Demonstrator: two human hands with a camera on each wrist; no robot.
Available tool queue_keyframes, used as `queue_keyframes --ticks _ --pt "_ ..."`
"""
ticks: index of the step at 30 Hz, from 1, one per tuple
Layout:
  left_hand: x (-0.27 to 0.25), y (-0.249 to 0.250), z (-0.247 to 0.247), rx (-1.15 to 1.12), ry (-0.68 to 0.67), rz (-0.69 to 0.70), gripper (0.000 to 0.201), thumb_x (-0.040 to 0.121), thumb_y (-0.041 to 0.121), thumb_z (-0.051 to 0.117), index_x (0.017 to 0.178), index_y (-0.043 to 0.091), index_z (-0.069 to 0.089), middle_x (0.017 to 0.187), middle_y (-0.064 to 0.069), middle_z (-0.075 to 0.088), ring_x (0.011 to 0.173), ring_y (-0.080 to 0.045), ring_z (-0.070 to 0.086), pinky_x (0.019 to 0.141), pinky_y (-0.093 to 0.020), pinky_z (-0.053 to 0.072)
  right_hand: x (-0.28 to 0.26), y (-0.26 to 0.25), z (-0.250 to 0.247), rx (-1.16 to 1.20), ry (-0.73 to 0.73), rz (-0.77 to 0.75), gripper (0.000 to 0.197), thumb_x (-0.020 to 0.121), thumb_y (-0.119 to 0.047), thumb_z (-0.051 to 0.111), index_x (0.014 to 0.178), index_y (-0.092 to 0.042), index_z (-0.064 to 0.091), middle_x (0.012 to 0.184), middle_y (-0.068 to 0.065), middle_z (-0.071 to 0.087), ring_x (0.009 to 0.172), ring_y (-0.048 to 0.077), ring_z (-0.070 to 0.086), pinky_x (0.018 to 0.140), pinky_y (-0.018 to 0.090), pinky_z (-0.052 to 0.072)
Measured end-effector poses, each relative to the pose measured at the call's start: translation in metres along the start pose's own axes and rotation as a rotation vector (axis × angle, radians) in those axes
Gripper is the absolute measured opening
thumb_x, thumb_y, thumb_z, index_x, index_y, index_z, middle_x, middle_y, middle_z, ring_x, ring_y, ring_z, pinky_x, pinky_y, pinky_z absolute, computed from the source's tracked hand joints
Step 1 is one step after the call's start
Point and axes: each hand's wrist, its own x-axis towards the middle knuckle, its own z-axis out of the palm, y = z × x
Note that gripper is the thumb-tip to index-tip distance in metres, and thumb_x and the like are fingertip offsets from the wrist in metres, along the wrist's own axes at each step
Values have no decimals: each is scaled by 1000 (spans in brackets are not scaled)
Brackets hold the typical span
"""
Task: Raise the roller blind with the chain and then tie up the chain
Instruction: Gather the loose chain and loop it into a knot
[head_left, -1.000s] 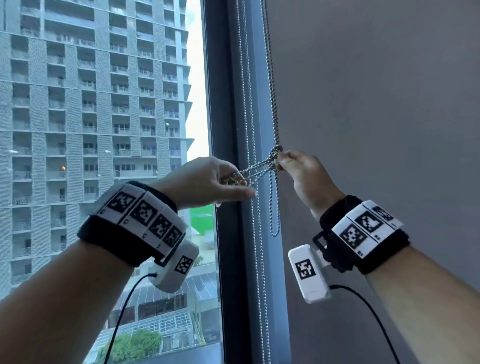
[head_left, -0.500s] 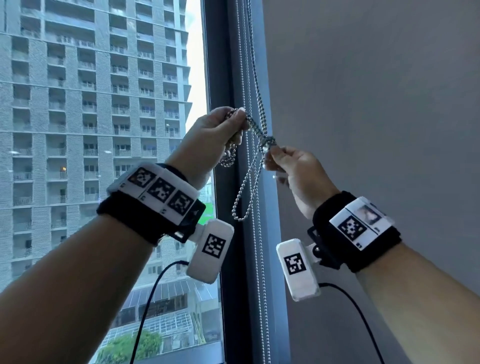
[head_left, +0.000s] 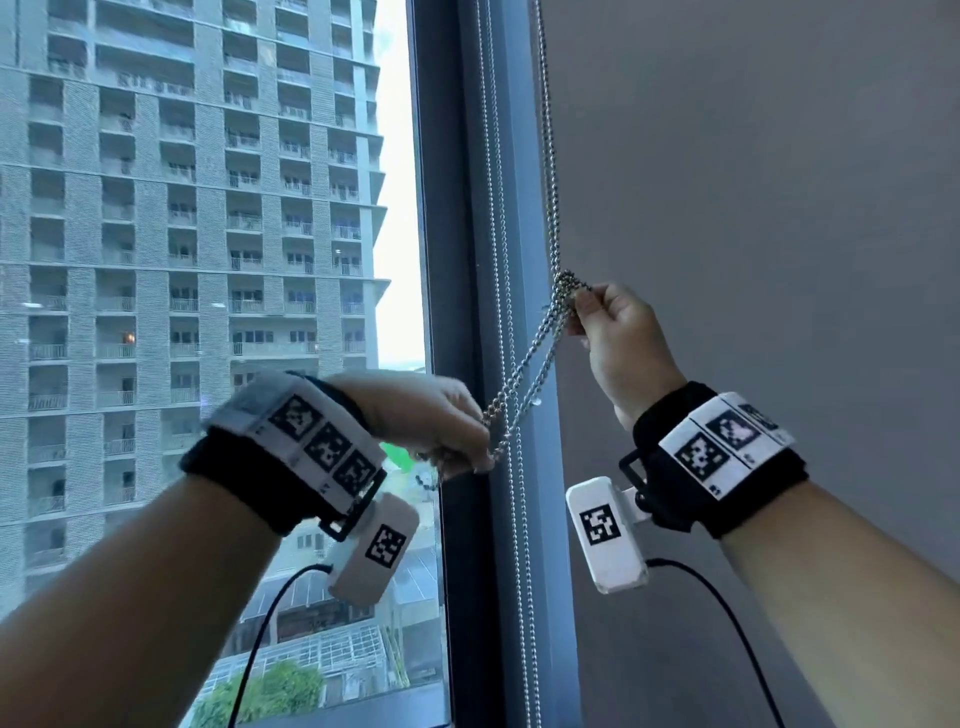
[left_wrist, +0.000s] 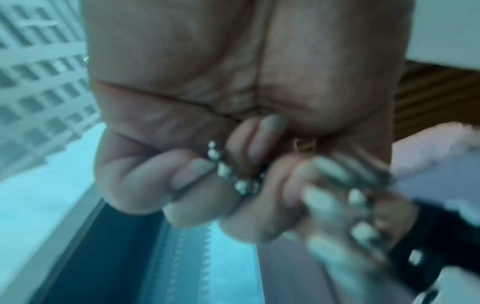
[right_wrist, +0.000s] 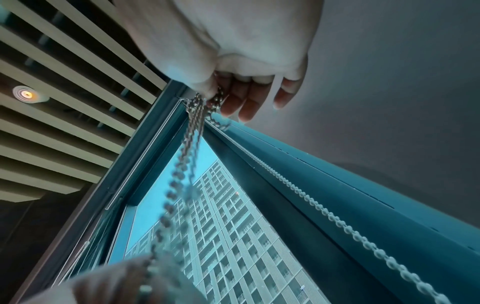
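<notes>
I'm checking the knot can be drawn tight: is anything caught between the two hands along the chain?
Nothing visible is. The left hand grips the lower strands, the right hand pinches the bunched chain at the knot, and the strands run bare between them. A second chain hangs behind them along the window frame; whether they touch is unclear.

The silver metal bead chain (head_left: 524, 374) runs off the head view's top edge; its lower end vanishes inside the curled left hand (head_left: 426, 415). In the left-wrist view, the lower right is motion-blurred, the right hand (left_wrist: 363, 205) indistinct.
</notes>
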Motion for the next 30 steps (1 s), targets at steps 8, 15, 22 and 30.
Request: queue_keyframes --ticks 8,15,22,30 --pt "14 -19 10 486 14 -416 13 83 25 63 79 15 70 78 -4 63 73 -16 52 65 -28 44 -5 -4 8 4 -58 -47 20 96 -19 44 78 -21 52 76 -1 56 74 12 51 71 20 43" --pt "15 -32 27 472 -180 -413 39 84 28 66 113 3 64 122 -13 65 94 -15 64 85 -23 52 -5 -10 5 59 -69 -49 15 96 -15 46 86 -13 57 78 -4 58 70 7 52 63 10 43" --pt "7 13 6 -103 255 62 66 78 59 42 117 8 57 113 -7 66 103 -18 63 95 -37 49 -23 -6 19 18 -153 -46 7 90 -17 57 84 -19 60 81 -1 62 74 11 57 71 23 48" --pt "25 24 7 159 1068 274 50 89 27 50 136 18 37 134 -9 47 117 -17 45 105 -41 39 -31 -6 19 72 -131 -47 16 85 -5 61 83 -20 57 79 -2 63 61 4 61 61 21 48"
